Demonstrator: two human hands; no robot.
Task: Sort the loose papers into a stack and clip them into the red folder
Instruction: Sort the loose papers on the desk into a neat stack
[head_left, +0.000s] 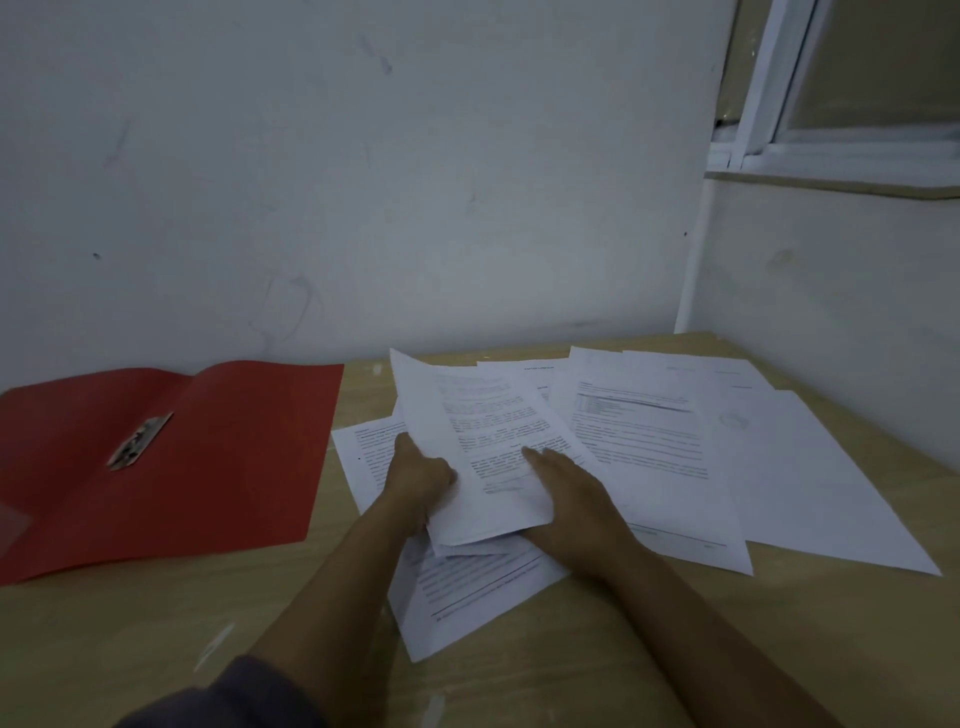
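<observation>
Held sheaf (488, 441): raised off the table (156, 623) at centre, long axis running from the person toward the wall (363, 182), far corner tipped left, sheets bowed. Left hand (421, 475) grips its left edge, fingers curled round it. Right hand (571, 504) pinches the near right corner, fingers straight and together on top, thumb hidden beneath. Loose papers (649, 431) lie fanned and overlapping beneath and to the right, reaching the table's right edge. Red folder (234, 467) lies open flat at left, just beside the papers, metal clip (139, 441) by its fold. Bare table shows along the near edge.
</observation>
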